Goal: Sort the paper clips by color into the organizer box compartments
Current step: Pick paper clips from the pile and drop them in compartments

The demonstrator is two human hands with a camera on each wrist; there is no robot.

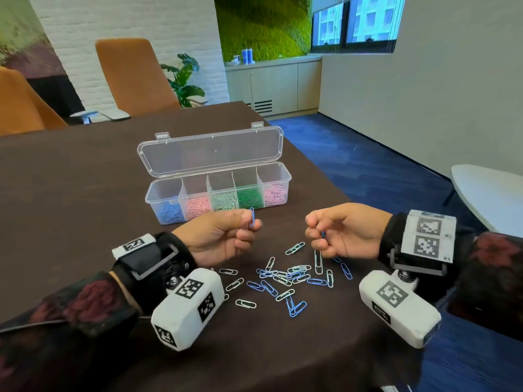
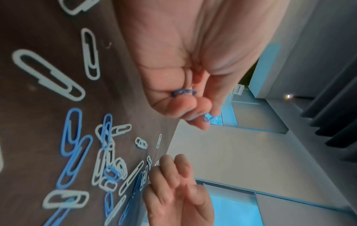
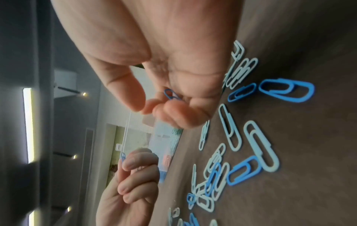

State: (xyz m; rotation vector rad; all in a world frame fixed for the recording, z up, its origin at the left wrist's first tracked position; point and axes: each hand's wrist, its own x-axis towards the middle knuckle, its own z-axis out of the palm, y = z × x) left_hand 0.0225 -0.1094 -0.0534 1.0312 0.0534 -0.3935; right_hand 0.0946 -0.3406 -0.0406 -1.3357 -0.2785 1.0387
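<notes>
A clear organizer box [image 1: 285, 176] stands open on the brown table, its compartments holding blue, pink, pale, green and pink clips. My left hand [image 1: 226, 236] hovers in front of it and pinches a blue paper clip [image 1: 252, 218] upright between thumb and forefinger; blue clips [image 2: 183, 93] also show among its curled fingers. My right hand [image 1: 336, 230] is curled around another blue clip [image 1: 323, 235], the same blue clip [image 3: 172, 94] showing under its fingers. Between and below the hands lies a loose scatter of blue and pale clips [image 1: 283, 278].
The box lid [image 1: 209, 149] stands up behind the compartments. Orange chairs [image 1: 133, 77] sit at the far table edge. The table's right edge [image 1: 334, 190] runs diagonally close to my right hand, with blue carpet and a white round table [image 1: 489, 193] beyond.
</notes>
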